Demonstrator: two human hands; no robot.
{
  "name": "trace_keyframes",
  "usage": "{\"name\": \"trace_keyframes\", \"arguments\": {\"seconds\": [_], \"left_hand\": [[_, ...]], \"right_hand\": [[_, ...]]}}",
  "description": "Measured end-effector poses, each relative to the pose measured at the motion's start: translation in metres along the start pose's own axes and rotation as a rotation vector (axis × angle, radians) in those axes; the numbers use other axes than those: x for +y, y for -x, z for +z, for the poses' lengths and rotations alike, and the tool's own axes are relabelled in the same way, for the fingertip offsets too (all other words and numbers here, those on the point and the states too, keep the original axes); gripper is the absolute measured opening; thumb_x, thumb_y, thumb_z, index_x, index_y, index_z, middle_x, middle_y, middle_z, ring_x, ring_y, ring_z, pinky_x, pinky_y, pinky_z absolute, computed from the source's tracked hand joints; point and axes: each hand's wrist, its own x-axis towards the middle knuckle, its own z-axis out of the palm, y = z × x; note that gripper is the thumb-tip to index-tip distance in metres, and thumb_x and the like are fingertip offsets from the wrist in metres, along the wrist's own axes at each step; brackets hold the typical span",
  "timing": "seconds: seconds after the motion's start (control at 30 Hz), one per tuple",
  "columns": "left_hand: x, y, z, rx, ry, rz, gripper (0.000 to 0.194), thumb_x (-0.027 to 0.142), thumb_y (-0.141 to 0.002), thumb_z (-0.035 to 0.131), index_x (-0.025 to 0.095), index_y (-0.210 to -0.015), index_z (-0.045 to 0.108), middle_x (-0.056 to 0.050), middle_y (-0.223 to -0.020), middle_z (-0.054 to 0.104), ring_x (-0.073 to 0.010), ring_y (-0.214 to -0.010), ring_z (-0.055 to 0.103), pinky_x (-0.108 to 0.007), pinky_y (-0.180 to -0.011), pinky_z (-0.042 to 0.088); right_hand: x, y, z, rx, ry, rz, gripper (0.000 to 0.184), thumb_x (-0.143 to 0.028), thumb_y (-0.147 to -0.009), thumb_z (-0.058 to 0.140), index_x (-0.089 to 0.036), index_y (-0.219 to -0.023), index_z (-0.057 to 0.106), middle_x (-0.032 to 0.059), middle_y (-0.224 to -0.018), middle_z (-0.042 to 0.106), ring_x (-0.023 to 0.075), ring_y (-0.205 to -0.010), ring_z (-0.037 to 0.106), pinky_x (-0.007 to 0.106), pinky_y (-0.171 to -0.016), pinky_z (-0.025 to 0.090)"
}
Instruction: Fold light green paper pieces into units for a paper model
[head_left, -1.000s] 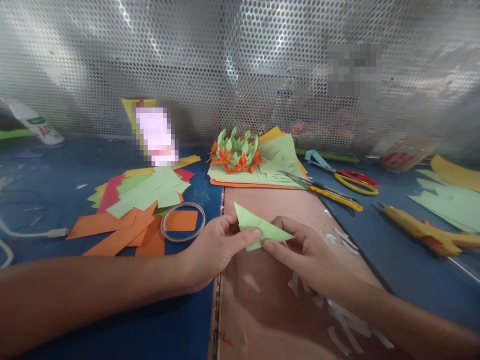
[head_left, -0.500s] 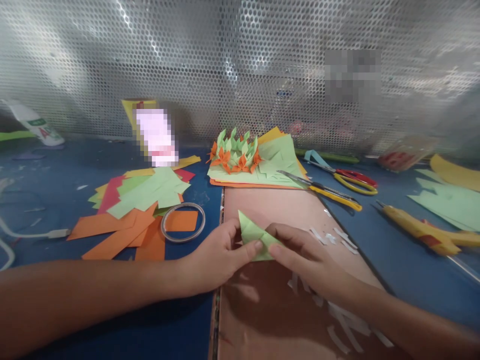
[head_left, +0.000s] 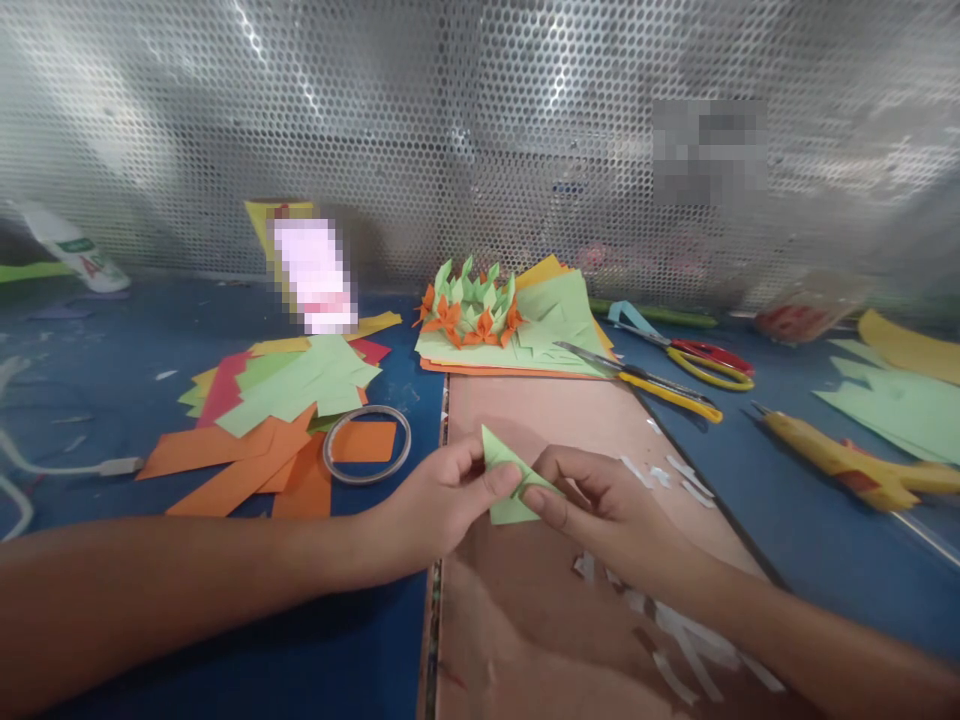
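A small folded light-green paper piece (head_left: 504, 478) is held over a brown board (head_left: 555, 610) near the table's front middle. My left hand (head_left: 442, 500) pinches its left side with thumb and fingers. Its right side is pinched by my right hand (head_left: 600, 505), fingers curled over the fold. Both hands touch each other around the paper, and part of the piece is hidden under the fingers.
Orange, green, red and yellow paper sheets (head_left: 277, 420) and a tape ring (head_left: 366, 443) lie left. Folded orange-green paper flowers (head_left: 471, 310) sit on sheets behind the board. Scissors (head_left: 660, 385), a yellow glue gun (head_left: 847, 462) and green sheets (head_left: 900, 405) lie right. A perforated metal wall (head_left: 480, 130) stands behind.
The green piece has been folded smaller: its long right point is gone. Both hands closed in tighter around it and the right fingers curled further over it.
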Motion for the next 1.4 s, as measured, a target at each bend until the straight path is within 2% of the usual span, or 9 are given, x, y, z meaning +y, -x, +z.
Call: {"name": "trace_keyframes", "arguments": {"seconds": [0.2, 0.37, 0.6, 0.77, 0.87, 1.0, 1.27, 1.4], "left_hand": [[0.0002, 0.0004, 0.0002, 0.032, -0.115, 0.018, 0.029, 0.042, -0.081, 0.049, 0.014, -0.085, 0.055, -0.003, -0.079, 0.053, -0.0146, -0.075, 0.047, -0.026, -0.066, 0.038], [0.0015, 0.0010, 0.0009, 0.045, -0.100, 0.011, 0.027, 0.041, -0.081, 0.050, 0.014, -0.083, 0.054, -0.002, -0.078, 0.052, -0.0142, -0.073, 0.047, -0.025, -0.065, 0.039], [-0.0005, 0.0001, 0.0007, 0.043, -0.085, -0.001, 0.025, 0.039, -0.079, 0.052, 0.014, -0.081, 0.054, -0.002, -0.077, 0.053, -0.0143, -0.073, 0.048, -0.025, -0.065, 0.038], [0.0021, 0.0009, 0.0028, 0.080, -0.135, -0.035, 0.020, 0.035, -0.077, 0.053, 0.016, -0.071, 0.052, 0.002, -0.068, 0.047, -0.0115, -0.064, 0.042, -0.023, -0.057, 0.035], [0.0058, 0.0014, 0.0042, 0.056, -0.122, -0.068, 0.017, 0.029, -0.076, 0.053, 0.016, -0.068, 0.048, 0.004, -0.063, 0.044, -0.0090, -0.058, 0.038, -0.021, -0.055, 0.034], [0.0072, 0.0015, 0.0047, 0.069, -0.126, -0.048, 0.016, 0.028, -0.076, 0.053, 0.015, -0.068, 0.047, 0.004, -0.064, 0.043, -0.0084, -0.059, 0.038, -0.021, -0.054, 0.034], [0.0027, 0.0023, 0.0065, 0.010, 0.115, -0.073, 0.023, 0.036, -0.075, 0.057, 0.016, -0.070, 0.046, 0.003, -0.066, 0.046, -0.0106, -0.062, 0.047, -0.024, -0.053, 0.045], [0.0021, 0.0020, 0.0039, 0.012, 0.089, -0.036, 0.023, 0.035, -0.075, 0.059, 0.014, -0.069, 0.050, 0.003, -0.066, 0.047, -0.0102, -0.062, 0.048, -0.024, -0.055, 0.044]], "right_hand": [[0.0002, 0.0015, 0.0014, 0.021, 0.085, -0.044, 0.029, -0.037, -0.083, 0.050, -0.018, -0.060, 0.046, -0.0055, -0.054, 0.038, 0.0079, -0.049, 0.035, 0.020, -0.045, 0.030], [0.0001, 0.0019, 0.0019, 0.033, 0.123, -0.057, 0.031, -0.038, -0.085, 0.047, -0.019, -0.061, 0.044, -0.0034, -0.058, 0.043, 0.0097, -0.054, 0.040, 0.022, -0.049, 0.034], [-0.0002, 0.0036, 0.0022, 0.044, 0.175, -0.069, 0.031, -0.035, -0.085, 0.046, -0.020, -0.059, 0.039, -0.0035, -0.057, 0.042, 0.0103, -0.054, 0.040, 0.022, -0.050, 0.033], [-0.0020, 0.0035, 0.0033, 0.029, 0.200, -0.102, 0.030, -0.033, -0.085, 0.045, -0.020, -0.059, 0.038, -0.0032, -0.057, 0.043, 0.0106, -0.054, 0.041, 0.022, -0.050, 0.033], [-0.0020, 0.0026, 0.0042, 0.029, 0.237, -0.131, 0.031, -0.031, -0.085, 0.046, -0.020, -0.058, 0.036, -0.0035, -0.056, 0.042, 0.0103, -0.053, 0.040, 0.022, -0.050, 0.033], [-0.0020, 0.0030, 0.0033, 0.021, 0.239, -0.175, 0.028, -0.031, -0.083, 0.047, -0.020, -0.059, 0.039, -0.0033, -0.056, 0.044, 0.0100, -0.053, 0.040, 0.022, -0.050, 0.034], [-0.0017, 0.0030, 0.0023, 0.024, 0.230, -0.164, 0.029, -0.034, -0.083, 0.048, -0.019, -0.060, 0.043, -0.0022, -0.058, 0.049, 0.0106, -0.055, 0.045, 0.022, -0.052, 0.037], [-0.0017, 0.0033, 0.0035, 0.035, 0.237, -0.152, 0.030, -0.035, -0.085, 0.047, -0.019, -0.059, 0.042, -0.0032, -0.057, 0.046, 0.0096, -0.053, 0.043, 0.021, -0.050, 0.036]]}}
